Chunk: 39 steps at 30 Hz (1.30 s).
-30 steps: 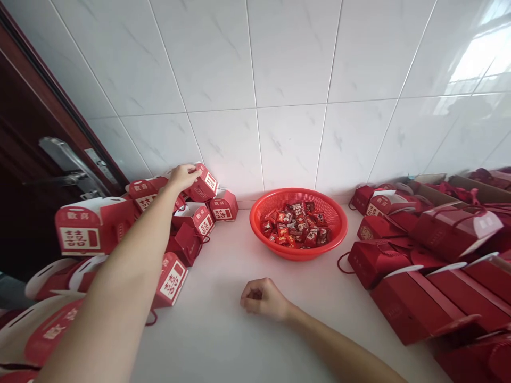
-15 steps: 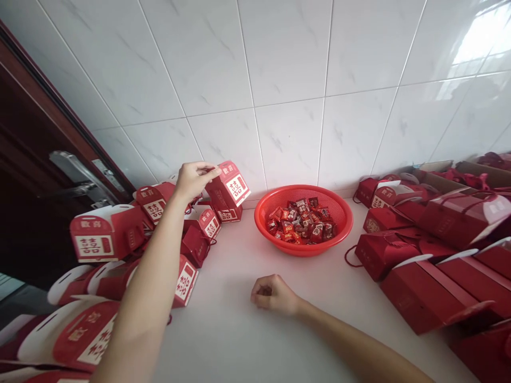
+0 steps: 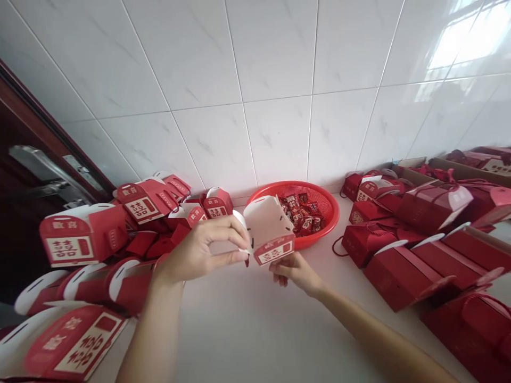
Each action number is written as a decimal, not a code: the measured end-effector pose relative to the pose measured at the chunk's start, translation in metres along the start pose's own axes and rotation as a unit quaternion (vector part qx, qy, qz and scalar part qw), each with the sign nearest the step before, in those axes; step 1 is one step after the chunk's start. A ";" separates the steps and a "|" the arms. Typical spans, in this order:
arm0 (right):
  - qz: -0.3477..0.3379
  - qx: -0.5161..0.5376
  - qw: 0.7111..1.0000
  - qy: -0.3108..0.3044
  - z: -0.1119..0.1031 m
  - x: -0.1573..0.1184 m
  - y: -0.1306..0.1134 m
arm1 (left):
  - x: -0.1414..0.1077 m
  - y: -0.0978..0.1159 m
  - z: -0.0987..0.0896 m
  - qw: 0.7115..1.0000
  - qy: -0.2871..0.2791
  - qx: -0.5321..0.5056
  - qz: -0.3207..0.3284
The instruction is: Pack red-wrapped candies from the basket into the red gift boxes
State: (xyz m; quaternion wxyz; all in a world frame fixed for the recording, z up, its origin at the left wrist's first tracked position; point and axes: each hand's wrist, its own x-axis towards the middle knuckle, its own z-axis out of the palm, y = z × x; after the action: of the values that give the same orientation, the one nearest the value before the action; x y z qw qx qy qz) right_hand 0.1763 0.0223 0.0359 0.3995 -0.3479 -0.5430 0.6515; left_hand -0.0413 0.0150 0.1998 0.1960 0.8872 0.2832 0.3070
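An unfolded red gift box (image 3: pixel 275 250) with a white inside hangs over the table, in front of the red basket (image 3: pixel 333 213) of wrapped candies. My left hand (image 3: pixel 217 247) pinches the left flap of this box between thumb and fingers. Below the box's right side, my right hand (image 3: pixel 293 268) grips its lower edge with curled fingers. The box's top flaps stand open, and it covers part of the basket.
Red boxes (image 3: pixel 72 244) crowd the left side of the white table (image 3: pixel 239 330), beside a dark door with a metal handle (image 3: pixel 40 165). More red boxes (image 3: pixel 407 271) and cartons fill the right. A tiled wall (image 3: pixel 275 133) rises behind.
My left hand has brought the box from the back left to the middle. My right hand has risen from the table and taken hold of it. The view has shifted slightly right.
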 end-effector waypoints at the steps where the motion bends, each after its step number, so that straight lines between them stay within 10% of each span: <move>1: -0.005 -0.006 1.000 0.025 -0.007 -0.006 -0.003 | -0.002 0.001 0.005 1.000 -0.022 0.001 0.001; 12: -0.096 -0.065 0.970 0.214 -0.050 -0.039 -0.021 | -0.021 0.015 0.039 0.990 -0.137 0.009 -0.025; 30: -0.017 0.007 0.981 0.195 -0.050 -0.046 -0.030 | -0.018 0.016 0.065 0.971 -0.218 0.029 -0.094; 39: -0.118 -0.184 0.961 0.170 -0.040 -0.057 -0.040 | -0.012 -0.003 0.071 0.966 -0.230 -0.021 -0.112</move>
State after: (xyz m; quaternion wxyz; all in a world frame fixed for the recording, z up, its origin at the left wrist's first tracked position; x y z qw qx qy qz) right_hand 0.2424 -0.0085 0.0694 0.4889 -0.4551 -0.6147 0.4195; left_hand -0.0042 -0.0025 0.1409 0.3079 0.8923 0.3214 0.0763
